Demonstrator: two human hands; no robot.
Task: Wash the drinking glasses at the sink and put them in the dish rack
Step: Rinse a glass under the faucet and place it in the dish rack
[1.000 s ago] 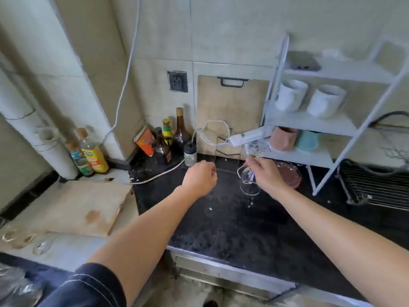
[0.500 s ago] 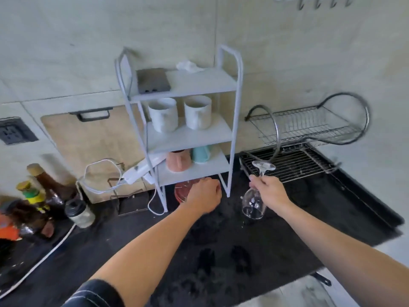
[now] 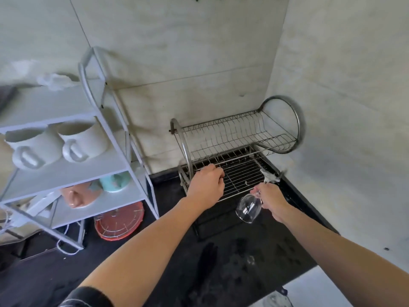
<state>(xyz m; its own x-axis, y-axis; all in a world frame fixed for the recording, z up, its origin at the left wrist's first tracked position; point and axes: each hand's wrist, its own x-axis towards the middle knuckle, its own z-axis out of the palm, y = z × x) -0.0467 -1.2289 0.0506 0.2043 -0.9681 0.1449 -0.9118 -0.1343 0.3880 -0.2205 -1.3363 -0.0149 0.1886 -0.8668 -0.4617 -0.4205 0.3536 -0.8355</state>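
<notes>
Glass [image 3: 247,208] is hanging upside down in my right hand [image 3: 271,199]. My fingers are curling round its stem, the bowl is pointing down and tilting toward 7 o'clock, and the blurred foot is sticking up at 12 o'clock from the hand. The glass is hovering above the black bench [image 3: 221,269], just at the front right corner of the dish rack [image 3: 232,134], and is not yet set in it.

My left hand [image 3: 207,187] is hovering at 9 o'clock from the right one, over the front left part of the rack's lower tier. Its fingers are curling into a loose fist and I am seeing nothing inside them. I cannot tell whether they are touching the wires.

The rack, with its two wire tiers, is standing at 12 o'clock from both hands, in the corner of the walls. At 9 o'clock from it a white shelf unit [image 3: 110,160] is standing on the bench. It is carrying two white mugs [image 3: 84,140] and, one level lower, a pink cup [image 3: 75,196] and a teal cup [image 3: 114,181]. Under it a red round plate [image 3: 119,220] is lying with a wire trivet on top.
</notes>
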